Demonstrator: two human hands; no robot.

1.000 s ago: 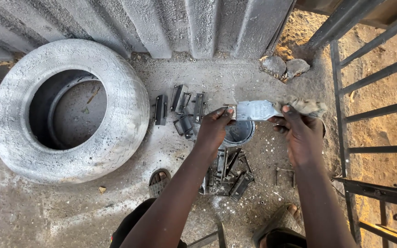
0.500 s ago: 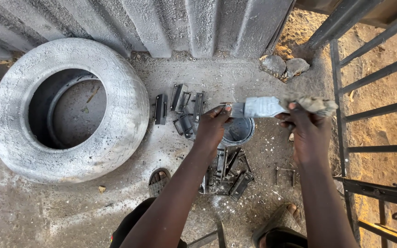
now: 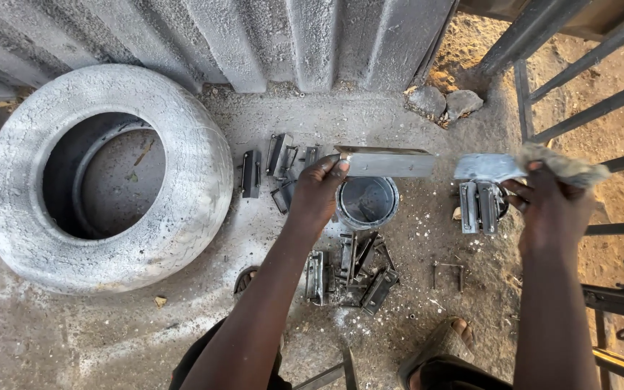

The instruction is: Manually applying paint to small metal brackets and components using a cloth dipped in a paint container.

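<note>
1. Since the earlier frames the two hands have drawn apart: the right hand point(image 3: 554, 209) has pulled the rag away to the right, and the metal piece now sits alone in the left hand point(image 3: 317, 193).
2. The metal piece point(image 3: 386, 162) is a flat, rectangular grey bar with a darker top edge, held level above the ground, just over the small round can.
3. The left hand's fingers point(image 3: 335, 167) are closed on the bar's left end, thumb on top.
4. The right hand's fingers are closed on a rag point(image 3: 525, 166), pale grey and smooth at its left end, frayed and fluffy at its right.
5. The can point(image 3: 367, 203) is a dark, open metal cylinder standing on the dusty concrete floor point(image 3: 95, 325).
6. Around it lie small steel hinge-like parts: a row point(image 3: 272, 162) to the left, a heap point(image 3: 352, 271) in front, and a pair point(image 3: 478, 206) below the rag.
7. A worn tyre point(image 3: 106, 177), coated in grey dust, lies flat to the left.
8. A corrugated metal wall point(image 3: 254, 40) runs along the top; two stones point(image 3: 442, 105) rest at its foot, and a barred metal frame point(image 3: 586, 94) stands on sandy soil to the right.
</note>
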